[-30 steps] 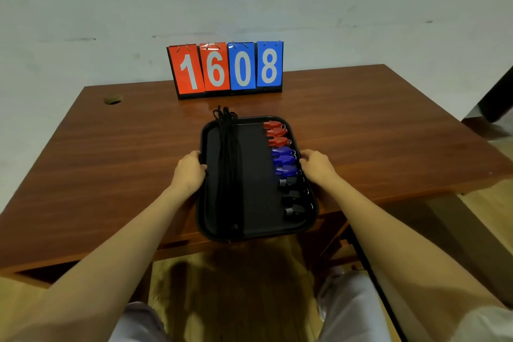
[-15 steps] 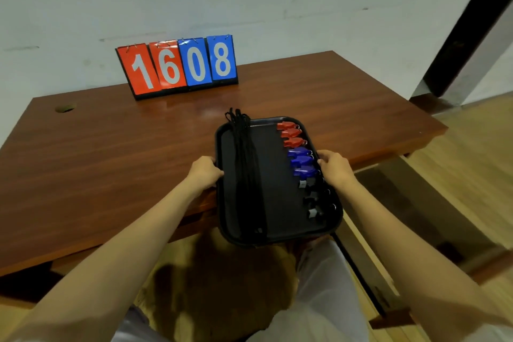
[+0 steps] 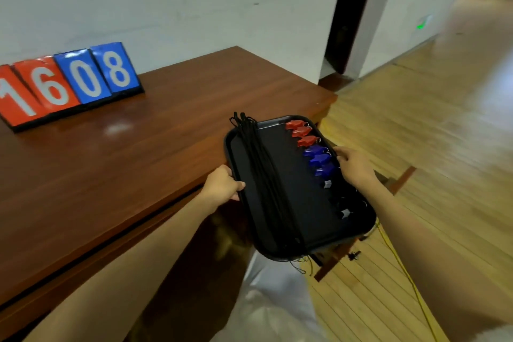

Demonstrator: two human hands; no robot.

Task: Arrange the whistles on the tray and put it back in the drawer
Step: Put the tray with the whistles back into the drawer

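A black tray hangs in the air past the table's right front corner, held on both long sides. My left hand grips its left rim and my right hand grips its right rim. Along the tray's right side lie whistles in a row: three red whistles at the far end, three blue whistles in the middle, and black whistles nearest me. A bundle of black lanyards runs lengthwise down the tray's left half.
The brown wooden table is on my left, with a flip scoreboard reading 1608 at its back. To the right is wooden floor with a yellow cable. A dark doorway stands behind the table's corner.
The tray has come off the table edge and swung right, now beyond the table's right corner. My view has turned right with it, and both hands keep their grip.
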